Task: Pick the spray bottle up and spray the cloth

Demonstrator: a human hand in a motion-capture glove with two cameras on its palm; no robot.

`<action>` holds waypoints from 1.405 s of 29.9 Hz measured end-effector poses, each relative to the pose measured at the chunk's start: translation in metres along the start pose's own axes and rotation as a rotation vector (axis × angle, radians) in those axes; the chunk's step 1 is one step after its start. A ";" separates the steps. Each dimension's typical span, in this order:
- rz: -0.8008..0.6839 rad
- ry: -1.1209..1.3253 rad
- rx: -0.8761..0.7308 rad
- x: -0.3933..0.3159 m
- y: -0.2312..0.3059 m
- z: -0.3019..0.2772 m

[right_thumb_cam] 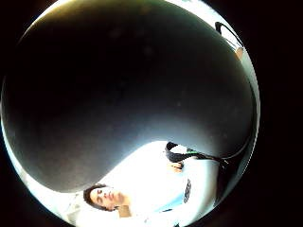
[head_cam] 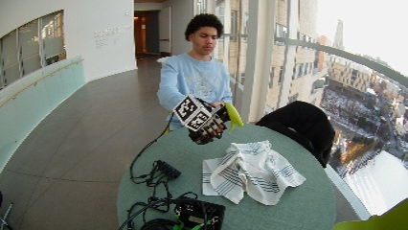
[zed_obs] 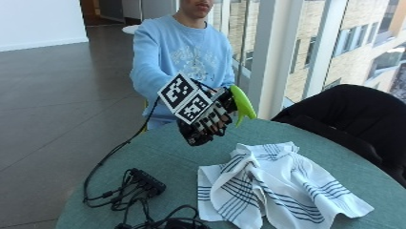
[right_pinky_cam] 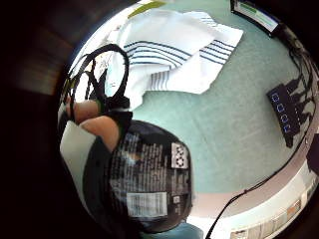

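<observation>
- Round green desk (zed_obs: 355,167) beside tall windows, a person seated at its far side.
- Black cabled box (zed_obs: 147,181) lies at about 8 o'clock on it.
- Gloved right grip (zed_obs: 204,120) wraps the spray bottle (zed_obs: 243,102), held above the desk, long axis upright, green nozzle pointing toward 5 o'clock.
- Striped white cloth (zed_obs: 273,188) lies crumpled below, near the desk's middle.

A round green table (zed_obs: 355,167) carries a striped white cloth (zed_obs: 273,188) and a black cabled box (zed_obs: 147,180).
</observation>
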State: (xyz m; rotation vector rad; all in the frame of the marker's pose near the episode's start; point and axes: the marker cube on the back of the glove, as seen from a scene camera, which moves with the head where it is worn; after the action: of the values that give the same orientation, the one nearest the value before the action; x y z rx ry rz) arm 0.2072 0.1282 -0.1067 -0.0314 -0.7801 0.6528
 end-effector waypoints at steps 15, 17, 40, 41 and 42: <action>0.013 0.009 0.001 -0.004 -0.002 0.004; 0.015 0.012 -0.002 -0.004 -0.002 0.005; -0.168 -0.055 0.038 -0.046 0.009 0.031; -0.196 -0.066 0.041 -0.052 0.011 0.036; -0.223 -0.077 0.043 -0.059 0.013 0.043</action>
State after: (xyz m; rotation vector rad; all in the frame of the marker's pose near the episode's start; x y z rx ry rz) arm 0.1409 0.0972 -0.1173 0.1196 -0.8301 0.4606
